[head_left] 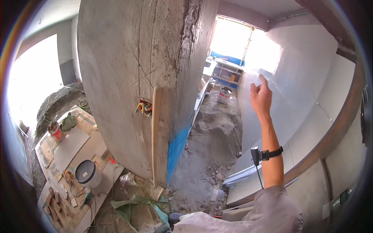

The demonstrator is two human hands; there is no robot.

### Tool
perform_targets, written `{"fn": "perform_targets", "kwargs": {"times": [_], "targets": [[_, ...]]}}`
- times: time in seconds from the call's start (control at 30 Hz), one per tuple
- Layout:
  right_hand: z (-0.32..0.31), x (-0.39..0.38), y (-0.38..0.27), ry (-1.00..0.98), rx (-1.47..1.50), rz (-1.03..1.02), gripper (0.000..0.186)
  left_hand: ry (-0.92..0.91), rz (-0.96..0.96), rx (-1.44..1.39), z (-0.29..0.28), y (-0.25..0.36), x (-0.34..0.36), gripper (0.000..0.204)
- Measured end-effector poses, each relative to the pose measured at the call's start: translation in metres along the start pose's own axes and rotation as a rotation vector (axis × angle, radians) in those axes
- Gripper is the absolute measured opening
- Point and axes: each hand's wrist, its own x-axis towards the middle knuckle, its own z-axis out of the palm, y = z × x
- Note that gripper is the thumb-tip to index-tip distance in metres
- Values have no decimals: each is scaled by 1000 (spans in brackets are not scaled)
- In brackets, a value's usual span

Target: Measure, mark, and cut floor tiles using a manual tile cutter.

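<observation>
My right hand (261, 96) is raised at the right, with its index finger and thumb stretched apart and nothing visible in it. The other fingers are hard to make out. It is nearest to the large pale wall panel (299, 73); whether a fingertip touches it, I cannot tell. A black strap (272, 153) with a small device is around my right forearm. My left hand is out of view.
A rough concrete wall (120, 58) stands ahead, with colored wires (145, 108) and a leaning long-handled tool (156, 136). Boards (72, 149) and a lidded bucket (88, 173) lie left. Rubble (202, 171) covers the passage, where a can (224, 95) stands. Green cloth (124, 207) lies near my feet.
</observation>
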Motion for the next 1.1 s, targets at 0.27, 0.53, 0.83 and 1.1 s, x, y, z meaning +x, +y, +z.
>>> {"fn": "perform_targets", "kwargs": {"times": [0.27,0.53,0.83,1.1], "targets": [[-16,19,-19,49,27,15,54,-18,-129,-64,7,29,30,32],[9,25,19,22,329,-118,38,255,161,183,7,18,-1,16],[102,-348,-208,-1488,111,-745,36,702,155,742,-49,26,-90,27],[141,-604,-241,-2146,243,-844,42,819,153,452,-69,60,-98,24]]}}
